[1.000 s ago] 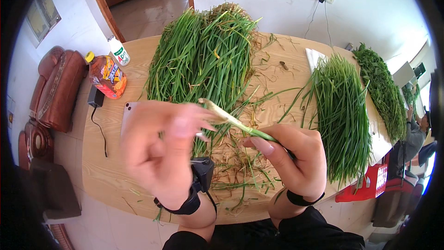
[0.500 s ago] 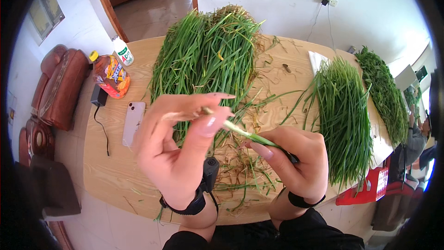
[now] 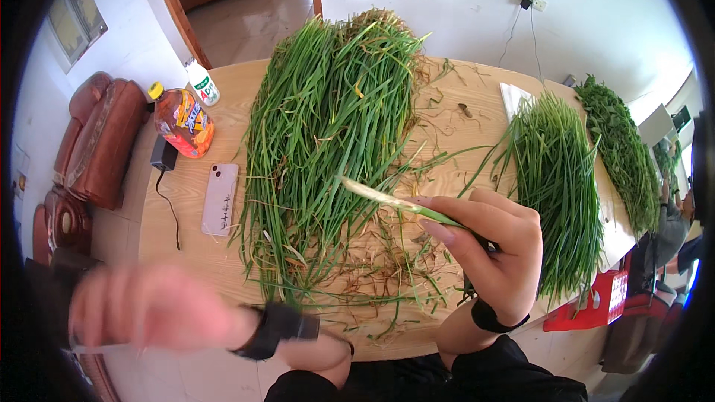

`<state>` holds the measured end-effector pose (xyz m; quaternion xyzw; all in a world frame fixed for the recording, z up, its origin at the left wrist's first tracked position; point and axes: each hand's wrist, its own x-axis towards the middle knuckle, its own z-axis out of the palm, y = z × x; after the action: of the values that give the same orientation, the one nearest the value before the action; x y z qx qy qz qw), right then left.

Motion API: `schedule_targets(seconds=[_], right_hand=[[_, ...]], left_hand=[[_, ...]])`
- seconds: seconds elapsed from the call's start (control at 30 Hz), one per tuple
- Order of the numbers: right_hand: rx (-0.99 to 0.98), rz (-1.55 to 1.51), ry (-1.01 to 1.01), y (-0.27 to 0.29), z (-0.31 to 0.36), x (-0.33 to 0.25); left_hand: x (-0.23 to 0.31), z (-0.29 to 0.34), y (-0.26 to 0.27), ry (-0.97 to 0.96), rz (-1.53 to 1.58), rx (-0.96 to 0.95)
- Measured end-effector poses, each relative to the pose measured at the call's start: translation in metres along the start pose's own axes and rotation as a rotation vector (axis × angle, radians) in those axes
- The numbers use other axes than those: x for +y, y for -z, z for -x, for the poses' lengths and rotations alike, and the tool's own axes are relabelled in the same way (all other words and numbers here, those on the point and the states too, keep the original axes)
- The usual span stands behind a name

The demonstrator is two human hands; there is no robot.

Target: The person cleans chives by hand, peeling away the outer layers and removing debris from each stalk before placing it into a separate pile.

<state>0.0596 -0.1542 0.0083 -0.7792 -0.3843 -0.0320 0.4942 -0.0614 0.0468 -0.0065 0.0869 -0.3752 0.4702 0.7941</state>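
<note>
My right hand (image 3: pixel 500 257) pinches a green garlic chive stalk (image 3: pixel 381 199) between thumb and fingertips. Its pale, cleaned-looking base points up and left over the table. Off the table's near left edge is my left hand (image 3: pixel 160 309), smeared by motion, so its fingers and anything in them cannot be made out. Beyond the stalk lies a big tangled pile of garlic chives (image 3: pixel 331 112) with dry, brownish bits. A tidier bunch of chives (image 3: pixel 558 193) rests on white paper to the right of my right hand.
Brown peelings (image 3: pixel 372 253) litter the wooden table (image 3: pixel 179 275). On its left are a phone (image 3: pixel 220 197), a drink bottle (image 3: pixel 185 123), a small white bottle (image 3: pixel 202 83) and a black adapter (image 3: pixel 164 154). Leafy greens (image 3: pixel 622 156) lie far right, above a red bag (image 3: pixel 588 305). Another person (image 3: pixel 674 223) is at the right edge.
My left hand has left the stalk's base and swung down and left, past the table edge. My right hand still holds the stalk, nearly in the same place.
</note>
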Motion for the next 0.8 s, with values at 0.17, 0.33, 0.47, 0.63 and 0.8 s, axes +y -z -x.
schedule_targets(seconds=[0.17, 0.33, 0.47, 0.63, 0.8], right_hand=[[-0.027, 0.044, 0.070, -0.002, 0.000, -0.008], [-0.015, 0.057, 0.132, 0.000, 0.004, -0.009], [0.046, 0.050, 0.197, -0.002, 0.009, -0.011], [0.120, 0.051, 0.217, 0.002, 0.010, -0.009], [0.099, -0.065, 0.230, 0.006, 0.011, -0.012]], left_hand=[[0.028, -0.001, -0.021, 0.028, 0.737, -1.055], [-0.017, 0.002, -0.009, 0.225, 0.745, -0.630], [-0.026, 0.006, -0.020, 0.076, -0.496, -0.482], [-0.057, 0.001, 0.000, 0.272, -1.647, -0.981], [-0.059, 0.006, 0.004, 0.233, -1.490, -0.861]])
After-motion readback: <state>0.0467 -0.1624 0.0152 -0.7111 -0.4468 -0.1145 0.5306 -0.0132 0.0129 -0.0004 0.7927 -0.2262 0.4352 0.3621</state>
